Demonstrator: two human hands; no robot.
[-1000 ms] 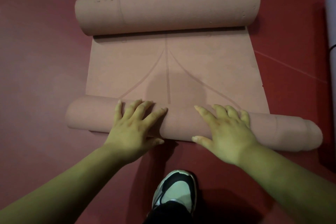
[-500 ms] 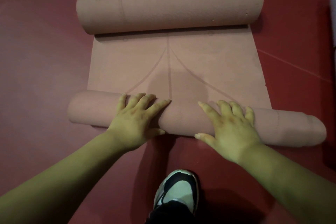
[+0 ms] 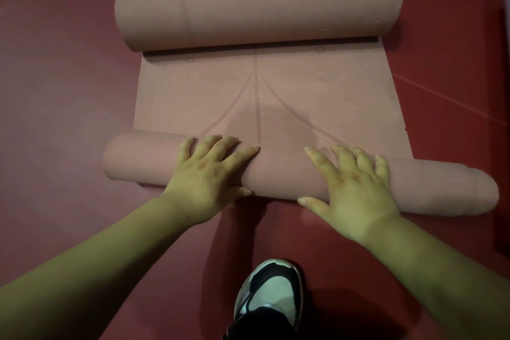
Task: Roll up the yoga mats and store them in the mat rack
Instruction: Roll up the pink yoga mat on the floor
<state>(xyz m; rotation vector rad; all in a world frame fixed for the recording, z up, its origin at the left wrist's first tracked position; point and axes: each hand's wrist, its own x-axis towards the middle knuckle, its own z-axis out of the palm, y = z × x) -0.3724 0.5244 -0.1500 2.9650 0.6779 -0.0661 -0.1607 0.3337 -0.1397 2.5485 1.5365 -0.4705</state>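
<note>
A dusty-pink yoga mat [image 3: 276, 96] lies on the red floor, curled into a roll at both ends. The near roll [image 3: 278, 174] runs crosswise just in front of me, skewed so its right end telescopes out. My left hand [image 3: 209, 174] presses flat on top of that roll left of centre, fingers spread. To the right of centre my right hand [image 3: 356, 188] lies on the same roll, fingers straight, thumb at the roll's near edge. The far roll [image 3: 259, 11] is thicker and lies parallel at the mat's other end. No mat rack is in view.
My shoe [image 3: 269, 295], white and black, stands on the red floor [image 3: 63, 91] just behind the near roll. The edge of another, paler mat [image 3: 507, 5] shows at the right border. Thin seam lines cross the floor.
Both hands have pushed the near roll a little farther away from me, toward the far roll. The flat stretch of mat between the two rolls is shorter.
</note>
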